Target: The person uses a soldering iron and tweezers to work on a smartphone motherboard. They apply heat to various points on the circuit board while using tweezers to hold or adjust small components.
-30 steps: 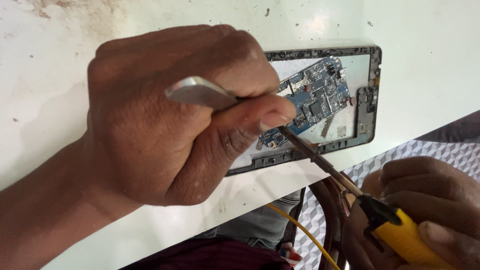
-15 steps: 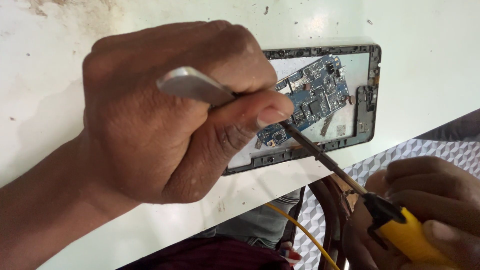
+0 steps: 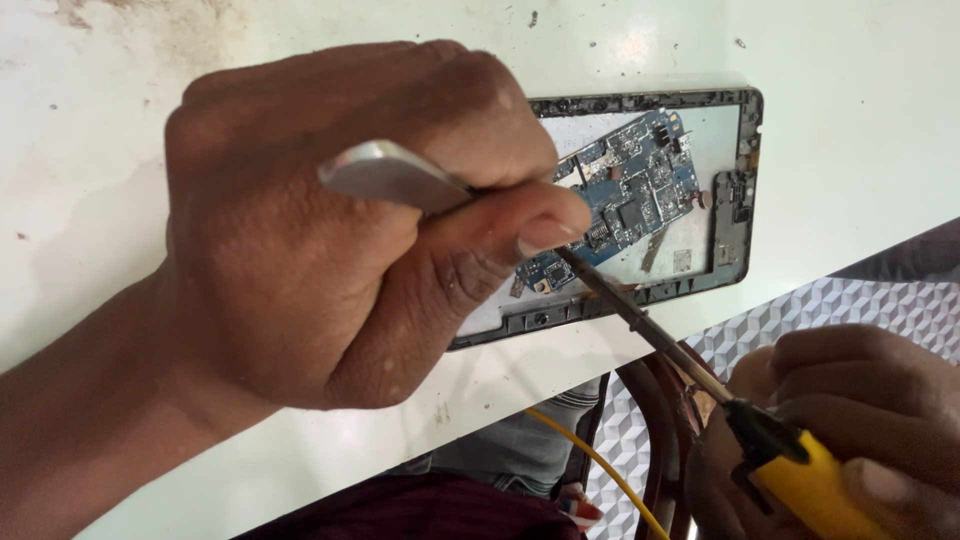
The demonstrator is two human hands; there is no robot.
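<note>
Little shift vs prior frame: left hand (image 3: 330, 250) stays fisted on silver metal tweezers (image 3: 395, 178); right hand (image 3: 850, 430) grips yellow-handled soldering iron (image 3: 700, 365), tip at blue circuit board (image 3: 625, 205) in black phone frame (image 3: 735, 245) on white table (image 3: 860, 120). Soldering step, prob.; next needs steady tip.

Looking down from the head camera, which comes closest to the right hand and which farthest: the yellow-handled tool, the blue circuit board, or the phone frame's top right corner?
Measured from the right hand:
1. Yellow-handled tool, held in that hand at lower right.
2. Blue circuit board, up and to the left, inside the frame.
3. Phone frame's top right corner, highest of the three; only slightly farther than the board.
</note>
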